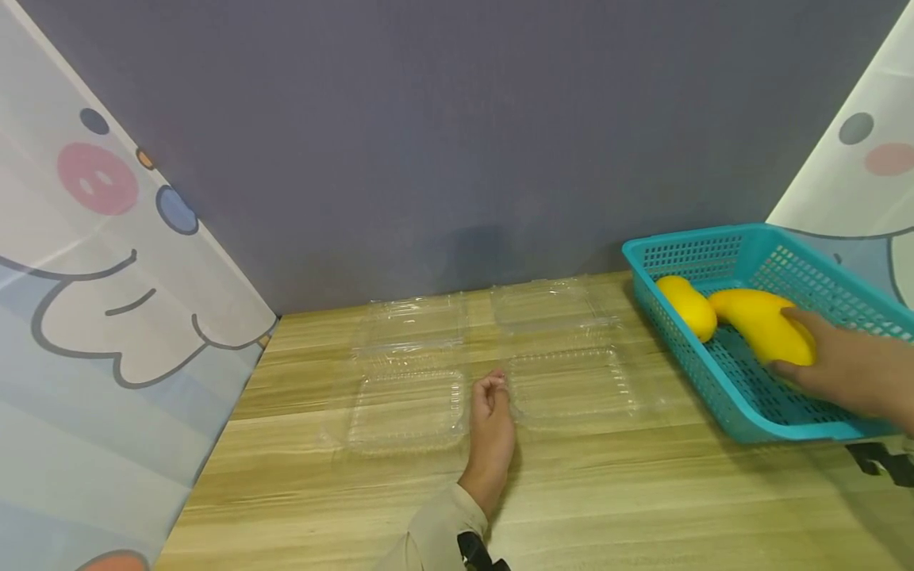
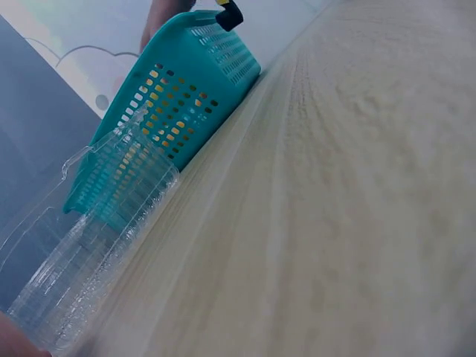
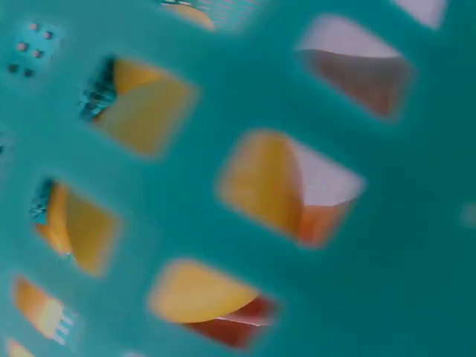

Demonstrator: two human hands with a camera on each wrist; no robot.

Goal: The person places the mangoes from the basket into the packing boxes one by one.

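Note:
My right hand reaches over the near right side of the teal basket. Its fingers and thumb grip the end of a large, curved yellow mango inside. A smaller yellow fruit lies against the basket's left wall. Through the basket's holes, the right wrist view shows blurred yellow patches. On the table, my left hand rests with loosely curled fingers between two clear plastic clamshell boxes, the left box and the right box. It holds nothing; whether its fingertips touch a box is unclear.
Both boxes lie with their lids folded back toward the grey wall. Cartoon-printed panels stand at the left and right. Bare wood tabletop runs along the front and left.

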